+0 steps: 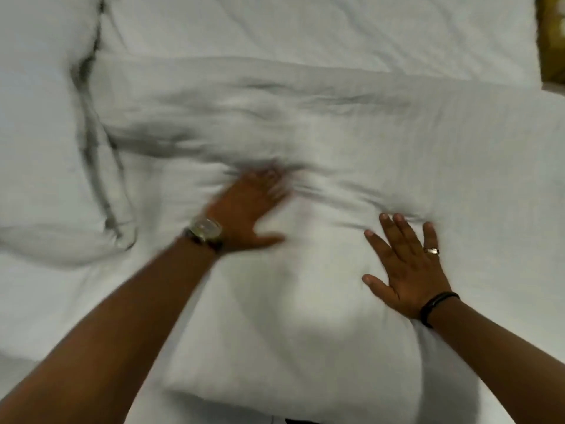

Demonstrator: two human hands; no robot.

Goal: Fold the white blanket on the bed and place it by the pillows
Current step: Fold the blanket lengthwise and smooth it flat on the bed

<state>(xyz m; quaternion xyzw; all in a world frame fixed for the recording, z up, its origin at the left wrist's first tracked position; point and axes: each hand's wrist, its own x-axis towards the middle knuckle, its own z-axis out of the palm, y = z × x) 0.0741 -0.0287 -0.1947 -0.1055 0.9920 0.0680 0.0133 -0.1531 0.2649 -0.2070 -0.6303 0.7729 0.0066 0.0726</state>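
Note:
The white blanket (336, 142) lies folded into a thick band across the bed, its near part bulging toward me. My left hand (249, 214), with a watch on the wrist, presses flat on the blanket's middle and is blurred by motion. My right hand (405, 270), wearing a ring and a dark wristband, rests flat with fingers spread on the blanket to the right. Neither hand grips the cloth. A white pillow (33, 102) lies at the left, touching the blanket's left end.
The white bed sheet (305, 26) stretches beyond the blanket. A yellowish surface (553, 41) shows past the bed's right edge at the top right. A rumpled fold of white cloth (61, 243) lies at the left, below the pillow.

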